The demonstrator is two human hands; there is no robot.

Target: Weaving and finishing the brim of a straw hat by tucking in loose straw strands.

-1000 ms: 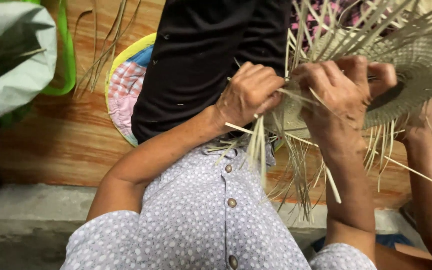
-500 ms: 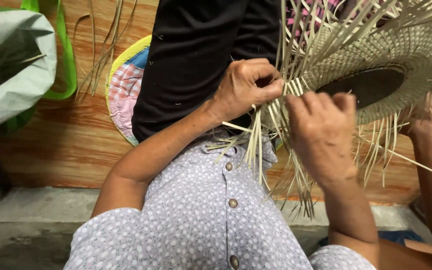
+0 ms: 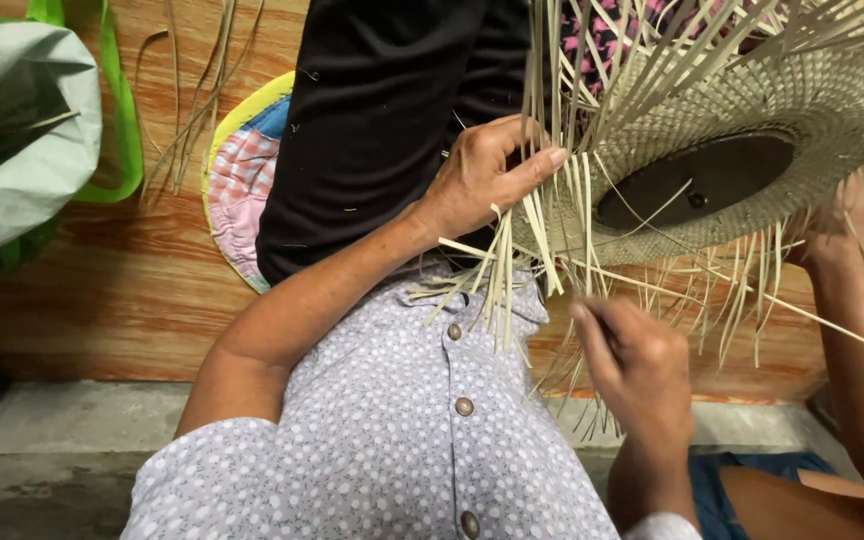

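The left hand (image 3: 482, 180) is pinching the pale round woven-straw hat brim (image 3: 752, 110); just below, the right hand (image 3: 637, 365) is closing on loose pale straw strips (image 3: 512, 270).

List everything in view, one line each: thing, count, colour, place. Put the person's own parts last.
woven straw hat: one, pale straw with a dark centre, upper right, unfinished, loose ends sticking out all round.
loose straw strips: several, pale, lying on the floor at upper left.
round patchwork cushion: one, pink, blue and yellow-edged, on the floor, partly under the black garment.
black garment: one, black, top centre.
sack: one, grey-white with green handles, upper left.
wooden floor: one, orange-brown, across the middle.
other person's arm: one, right edge.
dotted shirt: one, pale lilac with buttons, bottom centre.
left hand: one, gripping the hat's brim edge.
right hand: one, below the brim, pinching a strip.
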